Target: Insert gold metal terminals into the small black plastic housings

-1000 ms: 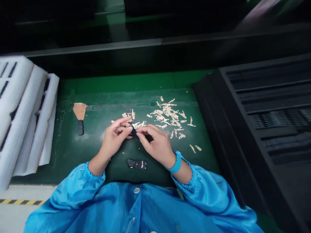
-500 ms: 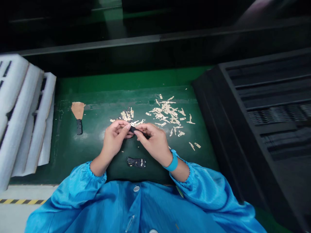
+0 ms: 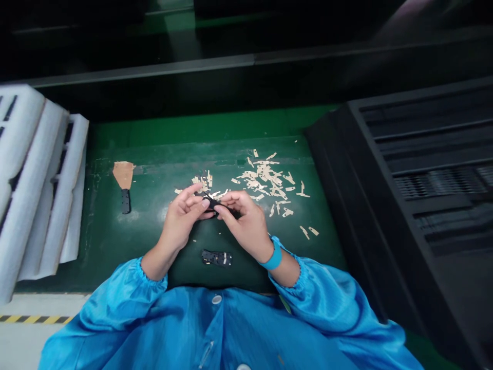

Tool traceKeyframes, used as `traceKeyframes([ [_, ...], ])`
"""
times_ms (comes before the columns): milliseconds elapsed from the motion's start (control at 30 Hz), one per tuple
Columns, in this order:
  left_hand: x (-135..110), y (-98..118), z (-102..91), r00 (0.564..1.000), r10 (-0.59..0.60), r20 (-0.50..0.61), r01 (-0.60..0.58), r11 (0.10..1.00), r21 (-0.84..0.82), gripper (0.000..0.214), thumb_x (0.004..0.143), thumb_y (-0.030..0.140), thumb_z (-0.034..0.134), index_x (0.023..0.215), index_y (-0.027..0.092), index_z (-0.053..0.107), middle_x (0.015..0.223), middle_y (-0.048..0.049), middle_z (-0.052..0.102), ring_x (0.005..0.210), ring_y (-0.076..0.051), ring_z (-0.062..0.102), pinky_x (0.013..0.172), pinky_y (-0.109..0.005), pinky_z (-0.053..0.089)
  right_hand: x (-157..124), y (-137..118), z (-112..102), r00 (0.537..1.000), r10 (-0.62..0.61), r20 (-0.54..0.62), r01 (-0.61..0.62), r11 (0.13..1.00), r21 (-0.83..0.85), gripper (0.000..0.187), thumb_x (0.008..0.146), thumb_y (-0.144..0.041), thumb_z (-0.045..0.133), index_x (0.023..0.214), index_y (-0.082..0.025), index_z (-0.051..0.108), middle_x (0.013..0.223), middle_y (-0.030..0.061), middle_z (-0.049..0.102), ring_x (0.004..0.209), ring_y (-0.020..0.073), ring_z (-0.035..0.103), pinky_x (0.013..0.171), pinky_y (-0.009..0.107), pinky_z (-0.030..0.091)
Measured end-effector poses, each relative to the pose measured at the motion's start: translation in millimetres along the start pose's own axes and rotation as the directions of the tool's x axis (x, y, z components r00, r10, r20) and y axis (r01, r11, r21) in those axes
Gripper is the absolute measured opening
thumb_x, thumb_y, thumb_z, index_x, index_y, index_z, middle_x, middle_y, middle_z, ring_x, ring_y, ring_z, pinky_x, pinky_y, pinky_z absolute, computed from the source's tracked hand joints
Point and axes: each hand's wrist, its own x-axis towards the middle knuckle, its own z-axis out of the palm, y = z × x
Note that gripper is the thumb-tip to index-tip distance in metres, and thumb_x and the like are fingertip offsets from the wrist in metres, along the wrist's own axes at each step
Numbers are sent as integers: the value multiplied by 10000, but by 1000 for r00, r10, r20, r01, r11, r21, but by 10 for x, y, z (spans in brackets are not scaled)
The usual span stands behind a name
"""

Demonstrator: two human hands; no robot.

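A small black plastic part (image 3: 214,203) is held between my two hands above the green work surface. My left hand (image 3: 185,211) grips its left end between thumb and fingers, with the index finger raised a little. The right end lies in my right hand (image 3: 244,218), thumb on top; the fingers hide much of the part. Just beyond the hands is a small heap of metal strips (image 3: 202,180). A larger scatter of pale metal strips (image 3: 265,177) spreads to the right. Nearer my body lies another black part (image 3: 216,258) with bright metal pieces on it.
On the left, a tan fan-shaped piece with a black handle (image 3: 125,200) lies on the green surface (image 3: 154,154). White foam sheets (image 3: 50,190) stand at the left edge. Black trays (image 3: 385,205) rise along the right. A dark ledge (image 3: 231,64) runs across the back.
The left index finger has lifted off the black part. The part has shifted slightly in my fingers, and more of it shows by the right hand. Everything on the table stays in place.
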Motion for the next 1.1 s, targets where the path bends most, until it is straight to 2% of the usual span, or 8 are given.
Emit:
traceKeyframes([
  [133,-23,-25,32,998,-6,-61,7,1000,13,341,690,373,928,881,146,758,747,-16,761,686,-137,753,678,-227,652,-5,-29,-31,987,-162,-14,157,974,-164,74,977,-269,637,1012,-267,703,988,45,763,895,205,723,834,376,591],
  [233,-46,-27,47,994,36,-105,-30,998,60,353,679,385,932,890,151,772,757,-29,781,679,-159,764,694,-261,659,-4,-35,-41,965,-261,-4,252,936,-245,163,991,-246,614,1042,-286,763,1070,59,782,990,226,731,911,408,592],
  [300,-58,-19,41,991,88,-96,-75,989,125,337,695,391,920,901,162,783,787,-35,793,695,-176,772,728,-299,668,1,-36,-38,965,-262,-5,252,933,-256,185,995,-255,613,1049,-299,783,1048,49,789,959,223,741,890,403,604],
  [500,-59,-35,4,979,178,-99,-153,963,223,300,764,393,872,975,192,802,893,-34,809,724,-171,768,738,-309,671,59,-19,-36,996,-85,11,86,993,-76,135,951,-318,672,986,-282,798,962,38,789,852,205,732,796,357,605],
  [633,-58,-56,7,992,116,-55,-104,975,194,384,754,363,887,1075,192,765,741,20,753,683,-127,730,741,-264,653,113,10,-68,993,98,60,-105,986,129,220,930,-433,681,937,-230,764,907,42,777,739,176,695,682,316,567],
  [733,-66,-53,13,998,63,-18,-58,980,191,344,739,362,898,982,176,742,720,14,744,666,-124,722,712,-241,638,144,7,-96,978,189,93,-201,967,154,325,897,-528,691,857,-209,731,755,22,726,642,154,628,595,286,507],
  [833,-69,-45,13,998,67,0,-65,972,224,289,756,366,885,912,166,746,774,-14,763,685,-129,726,705,-235,633,164,-17,-115,966,223,131,-245,952,183,330,869,-527,713,825,-200,710,712,9,692,609,137,588,573,272,477],
  [1100,-49,-38,22,998,51,28,-56,972,228,252,787,345,863,946,174,770,777,-5,763,649,-102,716,668,-196,625,164,-16,-103,961,224,165,-248,959,141,265,888,-452,657,797,-204,631,640,-32,580,571,114,505,533,249,397],
])
